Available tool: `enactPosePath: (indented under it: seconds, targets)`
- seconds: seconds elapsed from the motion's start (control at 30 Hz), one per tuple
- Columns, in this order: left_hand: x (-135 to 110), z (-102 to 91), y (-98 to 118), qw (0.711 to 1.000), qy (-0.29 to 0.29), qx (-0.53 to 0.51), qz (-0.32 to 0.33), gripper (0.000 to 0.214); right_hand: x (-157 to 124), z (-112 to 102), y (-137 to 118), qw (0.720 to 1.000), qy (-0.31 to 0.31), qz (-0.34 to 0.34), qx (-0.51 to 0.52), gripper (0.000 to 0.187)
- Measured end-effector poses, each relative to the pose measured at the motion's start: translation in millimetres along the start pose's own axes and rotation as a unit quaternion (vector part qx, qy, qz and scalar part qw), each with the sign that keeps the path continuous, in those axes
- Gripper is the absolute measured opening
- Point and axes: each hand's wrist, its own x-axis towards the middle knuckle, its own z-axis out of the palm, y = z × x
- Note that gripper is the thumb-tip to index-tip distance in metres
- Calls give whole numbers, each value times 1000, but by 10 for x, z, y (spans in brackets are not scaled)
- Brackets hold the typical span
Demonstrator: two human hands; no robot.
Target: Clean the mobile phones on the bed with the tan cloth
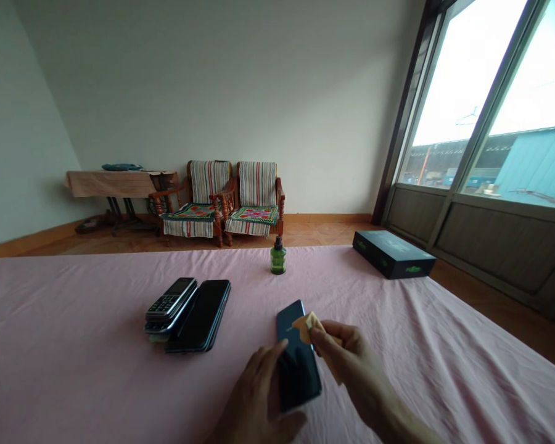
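A dark blue smartphone (298,370) lies on the pink cloth in front of me, its glossy surface facing up. My left hand (261,391) grips it along the left side, with a fingertip on its edge and the thumb by its lower end. Pinched in my right hand (345,351) is a small yellowish cloth (309,327), which hangs over the upper right part of the phone. Whether the cloth touches the phone I cannot tell. Part of the cloth is hidden behind my right fingers.
To the left lie a stack of keypad phones (172,302) and a stack of dark smartphones (201,317). A green spray bottle (278,258) stands near the far edge of the pink cloth (74,339). At the far right is a black box (393,251). Two wooden armchairs (254,185) stand beyond.
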Motion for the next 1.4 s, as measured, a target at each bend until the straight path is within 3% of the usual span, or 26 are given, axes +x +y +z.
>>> enactPosePath:
  seconds: [0.1,0.27,0.37,0.47,0.57,0.73,0.87,1.1,1.23,1.4]
  targets:
    - [-2,1,-71,999,47,-22,16,87,11,178,-107,998,-47,-15,29,48]
    - [34,-128,-25,986,70,-137,-59,79,99,342,-30,998,-62,-30,3,49]
    - [83,-196,-43,963,72,-227,-123,74,149,228,151,995,-26,-86,-38,51]
    - [117,-202,-123,935,85,-288,-189,80,131,13,317,978,5,-135,-156,51]
    - [121,-178,-185,919,128,-292,-233,91,84,-202,439,959,40,-149,-236,53]
    - [125,-192,-162,913,127,-284,-264,103,72,-404,626,939,66,-178,-287,49]
    - [139,-206,-148,909,138,-294,-262,98,65,-413,647,929,56,-205,-302,48]
    - [234,-189,-94,898,145,-348,-228,76,-27,-402,364,928,133,-262,-231,36]
    - [529,-71,49,902,103,-372,-192,53,-60,-413,305,922,165,-292,-195,28]
    - [1084,317,154,907,60,-383,-166,39,-44,-460,340,911,182,-315,-194,26]
